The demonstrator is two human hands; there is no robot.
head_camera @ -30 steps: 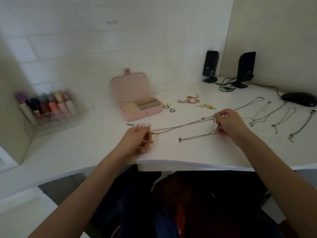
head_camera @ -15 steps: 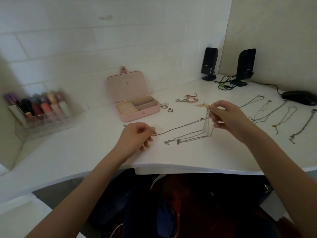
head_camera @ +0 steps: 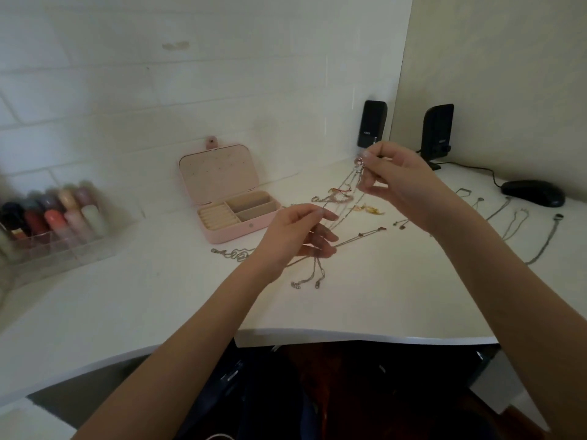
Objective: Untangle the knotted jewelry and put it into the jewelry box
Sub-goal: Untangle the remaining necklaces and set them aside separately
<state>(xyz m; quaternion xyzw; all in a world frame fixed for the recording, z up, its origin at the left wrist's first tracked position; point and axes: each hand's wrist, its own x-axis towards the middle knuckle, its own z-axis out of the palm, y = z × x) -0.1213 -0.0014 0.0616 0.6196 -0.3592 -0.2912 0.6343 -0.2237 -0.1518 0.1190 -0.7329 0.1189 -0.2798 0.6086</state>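
Observation:
My right hand [head_camera: 398, 182] is raised above the white desk [head_camera: 365, 300] and pinches the top of a tangle of thin silver chains [head_camera: 317, 271]. The chains hang down from it, and their clasp ends trail on the desk. My left hand [head_camera: 298, 230] is lower and to the left, with its fingers spread around the hanging strands; one strand runs through its fingertips. The pink jewelry box [head_camera: 228, 204] stands open at the back left, lid upright, and its compartments look empty.
Another loose chain [head_camera: 233, 254] lies left of my left hand. Small bracelets and a gold piece [head_camera: 370, 209] sit behind the hands. Several separate chains [head_camera: 514, 217] lie at the right. Two black speakers [head_camera: 371, 123], a black mouse [head_camera: 533, 192] and a clear organizer of bottles [head_camera: 57, 230] line the edges.
My right hand has lifted the tangled chains up and away from the desk. My left hand has moved right and up and now holds the hanging strands.

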